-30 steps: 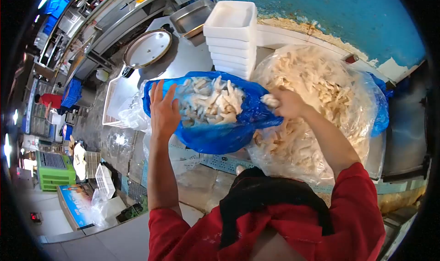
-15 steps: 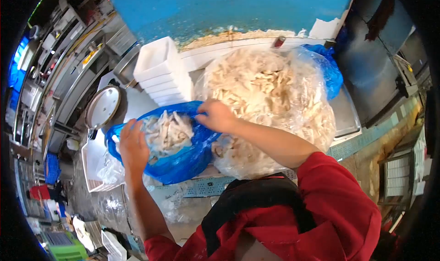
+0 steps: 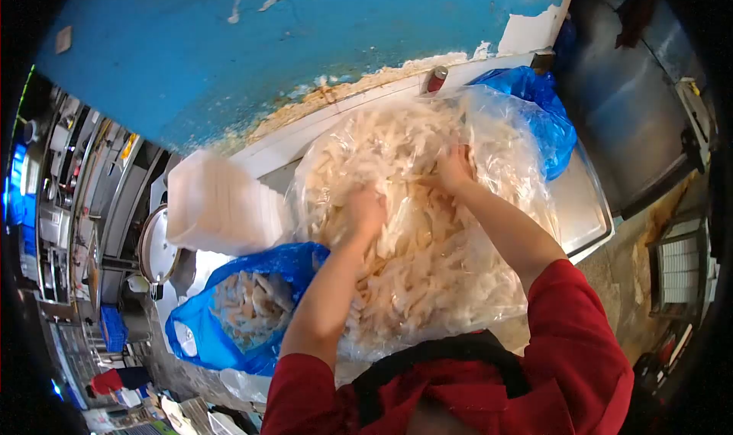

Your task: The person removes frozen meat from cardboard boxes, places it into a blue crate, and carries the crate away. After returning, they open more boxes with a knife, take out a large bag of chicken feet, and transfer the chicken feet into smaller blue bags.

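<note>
A large clear plastic bag (image 3: 500,133) lies spread open, heaped with pale, long pieces that look like chicken feet (image 3: 412,275). My left hand (image 3: 365,210) reaches into the left-middle of this heap, blurred, its fingers mostly hidden. Farther right and a little higher, my right hand (image 3: 456,168) is down among the pieces too; its fingertips are sunk in them, so its grip does not show. To the left of my left forearm sits an open blue plastic bag (image 3: 221,336) with a smaller heap of similar pieces (image 3: 253,305) inside. Neither hand touches the blue bag.
Stacked white plastic containers (image 3: 221,206) stand behind the blue bag. A round metal lid (image 3: 159,244) is at the left. Another blue bag (image 3: 561,130) lies at the back right on a metal tray (image 3: 584,198). A red can (image 3: 437,78) stands by the blue wall (image 3: 229,61).
Both hands have left the blue bag's rim and moved right into the heap in the clear bag. The blue bag stays open. The view has shifted.
</note>
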Demonstrator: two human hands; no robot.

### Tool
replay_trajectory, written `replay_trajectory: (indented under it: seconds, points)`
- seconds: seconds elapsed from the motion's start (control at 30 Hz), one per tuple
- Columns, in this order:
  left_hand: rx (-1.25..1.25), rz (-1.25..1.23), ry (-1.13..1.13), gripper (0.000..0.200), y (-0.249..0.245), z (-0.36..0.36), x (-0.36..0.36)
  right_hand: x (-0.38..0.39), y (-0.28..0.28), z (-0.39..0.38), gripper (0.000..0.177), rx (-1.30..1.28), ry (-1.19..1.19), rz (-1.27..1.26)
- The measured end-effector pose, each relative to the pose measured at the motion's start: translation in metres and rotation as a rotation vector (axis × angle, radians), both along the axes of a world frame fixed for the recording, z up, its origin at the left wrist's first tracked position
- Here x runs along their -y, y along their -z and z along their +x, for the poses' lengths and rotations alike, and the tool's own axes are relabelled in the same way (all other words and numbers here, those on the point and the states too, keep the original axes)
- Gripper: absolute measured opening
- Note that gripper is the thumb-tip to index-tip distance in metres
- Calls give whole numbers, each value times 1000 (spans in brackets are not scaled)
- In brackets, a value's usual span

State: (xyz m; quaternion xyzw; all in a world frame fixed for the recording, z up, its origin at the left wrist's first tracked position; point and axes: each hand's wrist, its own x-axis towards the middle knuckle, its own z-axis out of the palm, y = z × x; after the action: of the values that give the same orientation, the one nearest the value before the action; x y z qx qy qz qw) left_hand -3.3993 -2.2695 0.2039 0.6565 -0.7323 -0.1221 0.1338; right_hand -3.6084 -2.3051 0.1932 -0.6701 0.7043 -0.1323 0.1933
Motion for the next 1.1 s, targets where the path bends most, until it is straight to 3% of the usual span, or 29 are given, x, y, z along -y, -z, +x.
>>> replay_trajectory:
  seconds: [0.03, 0.13, 0.23, 0.3, 0.37, 0.43, 0.57, 0.6, 0.67, 0.7, 0.77, 0.8, 0.83, 0.87, 0.9, 0.93, 0.97, 1.03, 1.07, 1.1]
  points:
    - [-4, -54, -49, 42, 5, 6, 18, 16, 7, -5, 102, 5, 1, 9]
    - [70, -197, 78, 55, 27, 34, 81, 59, 25, -9, 102, 60, -141, -126]
    - [-355, 281, 46, 68, 63, 44, 137, 81, 4, 5, 101, 143, -334, -156]
    - [-629, 224, -111, 74, 59, 33, 142, 86, -21, 16, 97, 274, 0, 258]
    - [-615, 207, -142, 72, 51, 24, 138, 91, -10, 15, 98, 280, -42, 144]
    - [-607, 187, -174, 70, 43, 11, 127, 91, 6, 15, 93, 528, 8, 172]
    - [-1065, 387, -135, 67, 20, -17, 97, 72, 17, 26, 88, 666, 6, 148]
    - [-1176, 444, -122, 67, 15, -21, 87, 66, 18, 30, 84, 817, 70, 197]
    - [-1167, 491, -134, 65, 0, -26, 66, 48, 17, 32, 74, 1150, 115, 178]
    - [-1158, 536, -139, 64, -5, -29, 58, 46, 18, 32, 74, 1147, 111, 172]
    - [-1198, 407, -120, 64, 13, -30, 45, 47, 29, 33, 67, 959, 164, 228]
    - [-1326, 459, -158, 63, 2, -32, 37, 43, 31, 38, 57, 1225, 171, 211]
    - [-1455, 513, -204, 63, -3, -33, 29, 32, 18, 45, 57, 1228, 170, 208]
    - [-1524, 504, -285, 63, 25, -33, 27, 18, 4, 50, 51, 1309, 222, 253]
    - [-1525, 503, -289, 63, 23, -37, 18, 5, -13, 53, 45, 1387, 273, 301]
    - [-1491, 384, -270, 61, 20, -41, 6, -3, -24, 54, 36, 1192, 307, 301]
    - [-1456, 262, -251, 59, 17, -46, -1, -4, -15, 56, 36, 1183, 295, 308]
    - [-1376, 118, -311, 55, 10, -55, -13, -9, -5, 67, 30, 1281, 420, 159]
    - [-1409, 129, -355, 54, 1, -59, -18, -17, -13, 65, 27, 1501, 398, 246]
    - [-1446, 141, -404, 53, -8, -61, -23, -22, -17, 66, 27, 1483, 373, 268]
